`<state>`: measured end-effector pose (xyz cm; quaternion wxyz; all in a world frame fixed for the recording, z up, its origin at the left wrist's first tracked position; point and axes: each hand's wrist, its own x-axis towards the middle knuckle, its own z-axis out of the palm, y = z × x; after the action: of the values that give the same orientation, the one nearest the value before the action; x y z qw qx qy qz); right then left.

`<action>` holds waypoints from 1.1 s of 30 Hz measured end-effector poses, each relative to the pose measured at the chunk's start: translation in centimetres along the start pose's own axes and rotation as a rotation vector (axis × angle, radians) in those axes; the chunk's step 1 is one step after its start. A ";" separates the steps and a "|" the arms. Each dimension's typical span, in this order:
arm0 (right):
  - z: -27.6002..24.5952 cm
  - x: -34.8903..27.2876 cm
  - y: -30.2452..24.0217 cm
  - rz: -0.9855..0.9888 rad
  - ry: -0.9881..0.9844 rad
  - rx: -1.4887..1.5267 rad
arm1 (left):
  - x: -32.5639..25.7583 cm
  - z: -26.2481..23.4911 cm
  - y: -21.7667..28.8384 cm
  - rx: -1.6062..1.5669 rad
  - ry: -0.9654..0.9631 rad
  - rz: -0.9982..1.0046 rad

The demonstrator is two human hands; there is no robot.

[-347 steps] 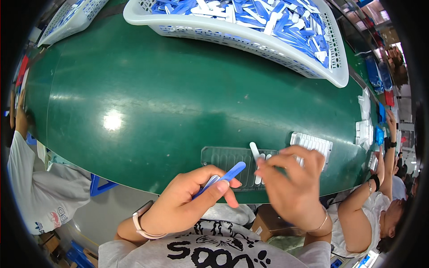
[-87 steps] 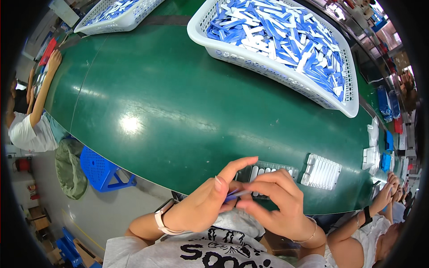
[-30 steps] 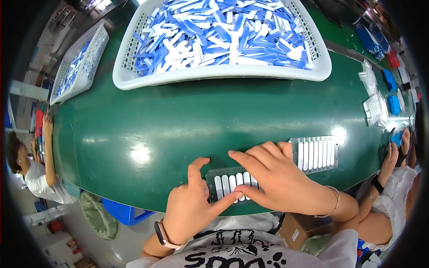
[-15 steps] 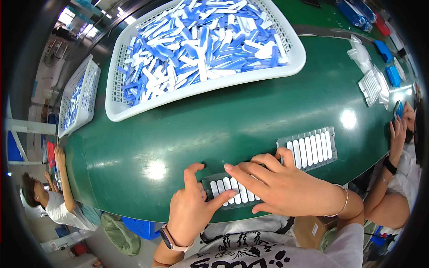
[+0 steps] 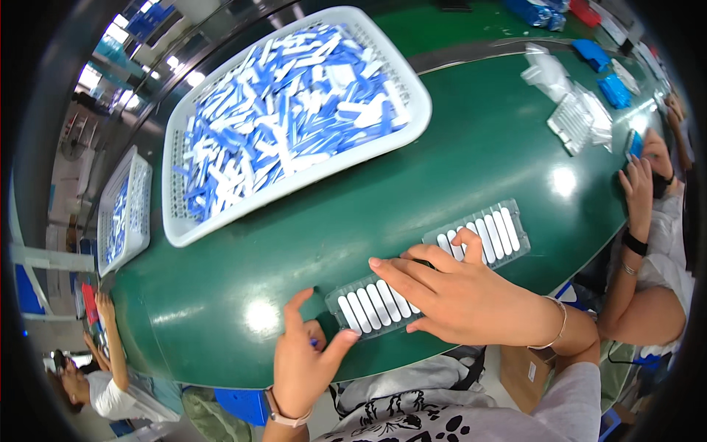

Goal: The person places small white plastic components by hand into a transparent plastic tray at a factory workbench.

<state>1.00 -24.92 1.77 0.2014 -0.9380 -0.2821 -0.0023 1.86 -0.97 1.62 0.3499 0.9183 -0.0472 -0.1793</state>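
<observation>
while the head view is looking down on the green table, the right hand is lying open and spread across the right part of the near tray, its index finger pointing toward the tray's far side and its bent outer fingers reaching over the left end of the far tray. whether it is pressing on either tray, i am not managing to tell. the left hand is sitting beside the near tray's lower left corner, its thumb and index finger standing well apart and the thumb tip lying at the tray's edge. something small and blue is showing among its curled fingers; whether they are gripping it, i am not able to tell. inside the near tray, white strips are lying side by side, the rightmost part of the row hiding under the right hand. just beyond and to the right, the far tray is holding a similar row. farther back, a large white basket is holding a heap of blue and white pieces, and a smaller white basket is standing to its left. toward the right, clear plastic trays are lying on the table, and a co-worker's hand is resting beyond them
</observation>
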 end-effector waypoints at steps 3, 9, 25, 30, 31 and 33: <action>-1.2 -1.2 1.2 0.074 -0.006 -0.053 | 0.3 -0.2 0.1 -0.219 -0.041 0.016; -4.6 -4.2 7.8 0.152 0.022 0.051 | 1.0 0.0 -0.5 -1.064 0.118 -0.041; -13.9 -7.4 14.1 0.340 0.308 -0.401 | 0.3 -2.7 -2.2 -1.440 -0.117 -0.283; -7.6 0.8 4.4 0.023 -0.087 -0.043 | -0.8 -3.5 -3.5 -1.383 0.045 -0.243; -5.7 1.0 2.0 -0.060 -0.061 -0.122 | -0.6 -3.4 -3.2 -1.376 -0.008 -0.225; -2.6 0.9 -0.7 -0.155 -0.133 -0.187 | -0.4 -3.1 -2.5 -1.531 -0.046 -0.228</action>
<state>1.63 -24.90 4.54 0.0933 -0.9261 -0.3650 0.0180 2.49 3.00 2.25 0.8655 0.4156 0.1776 -0.2160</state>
